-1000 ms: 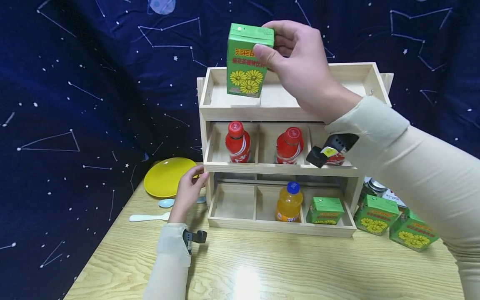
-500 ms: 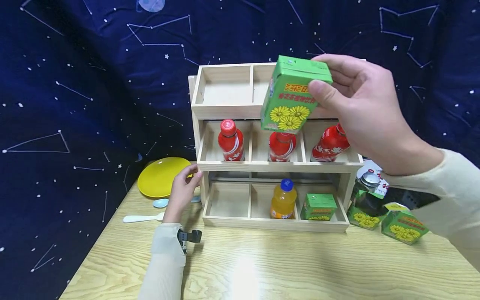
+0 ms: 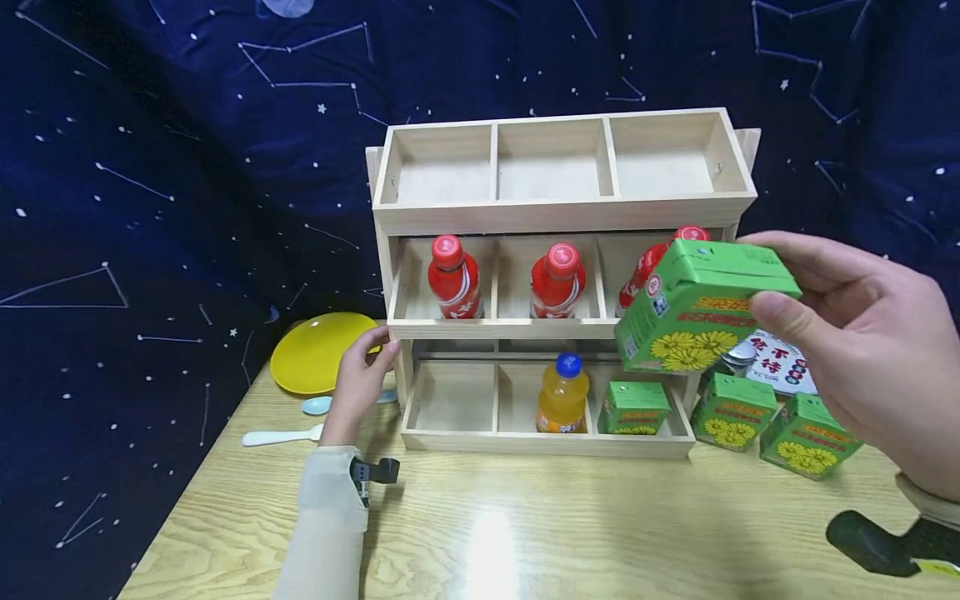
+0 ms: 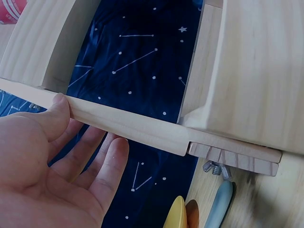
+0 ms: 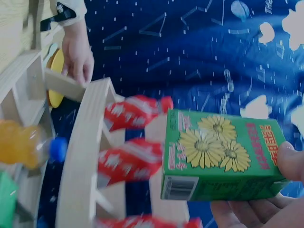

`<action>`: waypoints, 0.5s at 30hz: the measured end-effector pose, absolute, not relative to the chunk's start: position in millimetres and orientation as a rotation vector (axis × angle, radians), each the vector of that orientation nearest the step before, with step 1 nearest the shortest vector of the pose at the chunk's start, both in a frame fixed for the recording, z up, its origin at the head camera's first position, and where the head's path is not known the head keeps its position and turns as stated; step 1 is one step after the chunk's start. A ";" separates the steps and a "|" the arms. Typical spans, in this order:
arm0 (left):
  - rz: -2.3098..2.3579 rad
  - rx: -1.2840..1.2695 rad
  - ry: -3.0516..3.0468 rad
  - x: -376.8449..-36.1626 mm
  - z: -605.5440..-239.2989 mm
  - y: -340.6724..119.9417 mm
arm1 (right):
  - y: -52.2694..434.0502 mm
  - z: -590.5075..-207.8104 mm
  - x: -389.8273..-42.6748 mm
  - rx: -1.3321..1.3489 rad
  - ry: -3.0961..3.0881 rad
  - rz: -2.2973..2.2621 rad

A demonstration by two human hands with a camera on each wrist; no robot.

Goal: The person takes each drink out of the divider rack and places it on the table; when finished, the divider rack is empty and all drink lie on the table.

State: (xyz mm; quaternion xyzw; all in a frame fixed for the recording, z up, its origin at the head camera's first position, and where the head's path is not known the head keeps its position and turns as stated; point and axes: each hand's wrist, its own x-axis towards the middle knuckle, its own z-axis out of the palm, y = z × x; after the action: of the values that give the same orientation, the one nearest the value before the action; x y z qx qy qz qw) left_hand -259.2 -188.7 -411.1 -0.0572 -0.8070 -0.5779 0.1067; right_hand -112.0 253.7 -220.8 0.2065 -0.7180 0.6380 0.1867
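Observation:
My right hand [image 3: 877,342] grips a green drink carton [image 3: 697,308] with yellow flowers, thumb on its front. The carton hangs tilted in the air before the right side of a wooden three-tier shelf [image 3: 562,218]. In the right wrist view the carton [image 5: 218,152] is near the red-capped bottles [image 5: 133,161]. My left hand [image 3: 358,383] holds the shelf's left side post; in the left wrist view the thumb lies on the post [image 4: 128,121] and the fingers reach behind it. Another green carton [image 3: 634,408] and an orange drink bottle [image 3: 562,396] stand in the bottom tier.
Two green cartons [image 3: 733,412] stand on the table right of the shelf, near a silver-lidded jar [image 3: 738,357] and a printed card [image 3: 783,362]. A yellow plate [image 3: 315,354], a light blue spoon [image 3: 317,406] and a white knife [image 3: 277,437] are at left.
My right hand has carried the green carton from above the top tier rightward and down, turning it slightly. The left hand stays on the post.

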 end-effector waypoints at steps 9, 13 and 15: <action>-1.723 -0.156 -2.365 -257.0 -407.7 -191.2 | 315.2 -267.3 -112.5 0.806 -1.772 1.953; -1.731 -0.141 -2.362 -256.0 -408.4 -194.0 | 343.3 -283.8 -113.2 0.778 -1.791 1.897; -1.725 -0.143 -2.364 -255.2 -408.3 -196.1 | 357.0 -292.2 -113.4 0.717 -1.828 1.831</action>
State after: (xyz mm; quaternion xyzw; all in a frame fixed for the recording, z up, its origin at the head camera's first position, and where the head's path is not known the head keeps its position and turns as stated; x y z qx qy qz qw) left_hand -255.2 -196.1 -408.3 -0.0484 -0.8023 -0.5854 0.1059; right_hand -113.4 357.0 -292.2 0.2602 -0.6632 0.6644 0.2262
